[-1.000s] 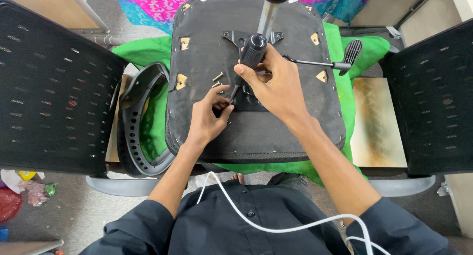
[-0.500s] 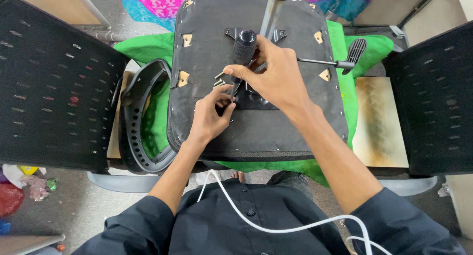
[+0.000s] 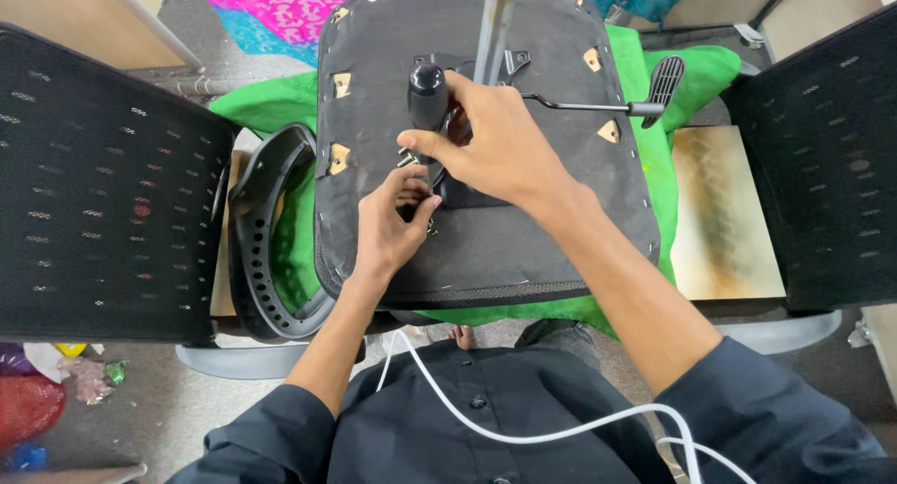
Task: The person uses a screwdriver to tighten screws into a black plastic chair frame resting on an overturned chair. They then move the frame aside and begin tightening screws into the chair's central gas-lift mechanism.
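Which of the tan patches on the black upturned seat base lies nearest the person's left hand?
The tan patch at the seat base's left edge, just up-left of the left hand; the other three sit nearer the far corners and right edge.

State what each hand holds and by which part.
The right hand clasps the black mechanism under the upturned seat. The left hand pinches something small there; what it is cannot be told.

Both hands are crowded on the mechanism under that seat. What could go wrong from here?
1. The left hand pinches small hardware right beside the right hand on the mechanism; a slip might nip fingers.
2. Any loose screw could roll off the upturned seat onto the green cloth or floor.
3. The lever sticks out sideways and may snag a sleeve.
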